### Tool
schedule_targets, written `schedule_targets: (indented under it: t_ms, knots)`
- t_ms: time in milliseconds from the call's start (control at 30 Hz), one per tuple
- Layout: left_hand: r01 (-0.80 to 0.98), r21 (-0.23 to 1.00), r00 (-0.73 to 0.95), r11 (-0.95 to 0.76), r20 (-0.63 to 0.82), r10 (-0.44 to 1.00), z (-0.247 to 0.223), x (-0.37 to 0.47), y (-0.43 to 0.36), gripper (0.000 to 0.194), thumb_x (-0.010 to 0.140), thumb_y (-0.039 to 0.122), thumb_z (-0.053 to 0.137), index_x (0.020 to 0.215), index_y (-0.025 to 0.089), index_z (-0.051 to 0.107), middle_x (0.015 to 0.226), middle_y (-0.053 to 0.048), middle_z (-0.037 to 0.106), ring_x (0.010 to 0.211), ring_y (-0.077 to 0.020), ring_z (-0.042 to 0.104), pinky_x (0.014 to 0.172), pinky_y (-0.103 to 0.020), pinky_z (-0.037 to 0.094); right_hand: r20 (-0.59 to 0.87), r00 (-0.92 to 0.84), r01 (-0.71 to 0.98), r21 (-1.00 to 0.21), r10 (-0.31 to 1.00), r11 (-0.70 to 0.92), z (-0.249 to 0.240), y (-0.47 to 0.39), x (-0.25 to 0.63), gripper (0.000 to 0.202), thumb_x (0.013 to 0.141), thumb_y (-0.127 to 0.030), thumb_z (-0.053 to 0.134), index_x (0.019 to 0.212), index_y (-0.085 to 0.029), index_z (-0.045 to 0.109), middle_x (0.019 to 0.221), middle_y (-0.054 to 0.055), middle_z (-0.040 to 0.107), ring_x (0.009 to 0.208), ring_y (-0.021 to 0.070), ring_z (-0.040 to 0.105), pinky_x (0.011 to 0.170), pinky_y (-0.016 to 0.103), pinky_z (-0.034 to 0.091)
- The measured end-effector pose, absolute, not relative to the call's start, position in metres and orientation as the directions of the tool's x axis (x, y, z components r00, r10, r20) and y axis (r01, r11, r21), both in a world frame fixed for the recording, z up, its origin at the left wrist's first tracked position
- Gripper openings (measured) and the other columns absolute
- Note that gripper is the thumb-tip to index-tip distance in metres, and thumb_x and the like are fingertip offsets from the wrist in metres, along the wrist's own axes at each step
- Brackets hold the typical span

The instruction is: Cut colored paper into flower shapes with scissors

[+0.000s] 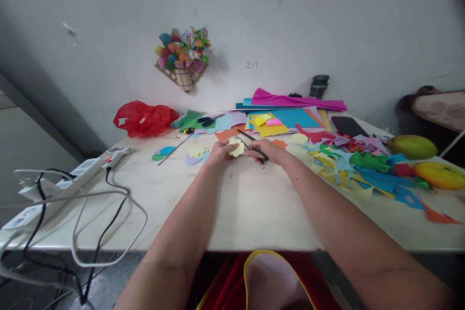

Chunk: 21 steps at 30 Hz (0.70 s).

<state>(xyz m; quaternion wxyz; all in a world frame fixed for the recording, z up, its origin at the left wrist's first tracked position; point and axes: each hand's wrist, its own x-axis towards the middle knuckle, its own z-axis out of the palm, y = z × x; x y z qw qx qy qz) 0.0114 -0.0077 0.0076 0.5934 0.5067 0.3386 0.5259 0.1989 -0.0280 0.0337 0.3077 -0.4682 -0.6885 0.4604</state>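
My left hand (220,151) pinches a pale yellow paper flower (237,147) with a scalloped edge, above the middle of the table. My right hand (268,150) is closed around the dark handles of a pair of scissors (260,155). The blades point left, beside the flower; whether they touch it I cannot tell. On the left, close to my left hand, lie pale yellow and lilac paper cut-outs (197,156). An orange paper flower (279,144) lies just behind my right hand, and a pale yellow paper circle (300,138) is further right.
Paper scraps (363,164) cover the right side, near a green mango-like fruit (411,147) and a phone (349,126). Coloured sheets (283,118) lie at the back. A red plastic bag (147,118) and second scissors (209,120) are back left. A power strip (78,174) trails cables over the left edge.
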Motion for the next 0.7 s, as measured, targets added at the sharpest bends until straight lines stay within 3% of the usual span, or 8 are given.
schedule_targets:
  t_ms: [267,700]
  knots:
    - [-0.35,0.936,0.171,-0.024,0.089,0.981,0.0149,0.0153,-0.0139,0.028,0.047,0.025,0.088,0.061,0.011,0.068,0.063,-0.009,0.069,0.057,-0.0169,0.061,0.058,-0.03,0.047,0.009,-0.381,0.364,-0.918,0.925,0.159,0.0303,-0.0259,0.1997,0.028,0.076,-0.031,0.079,0.068,-0.016,0.057,0.048,-0.003,0.054,0.039,0.0078,0.049,0.037,0.018,0.038]
    - [-0.309,0.949,0.181,-0.055,0.115,0.977,0.0072,0.0123,-0.0072,0.034,0.046,0.033,0.091,0.063,0.012,0.069,0.06,-0.006,0.066,0.05,-0.0122,0.056,0.048,-0.025,0.038,0.012,-0.376,0.362,-0.918,0.926,0.159,0.0285,-0.0248,0.1977,0.03,0.076,-0.032,0.079,0.068,-0.016,0.056,0.048,-0.004,0.054,0.039,0.0079,0.048,0.038,0.019,0.037]
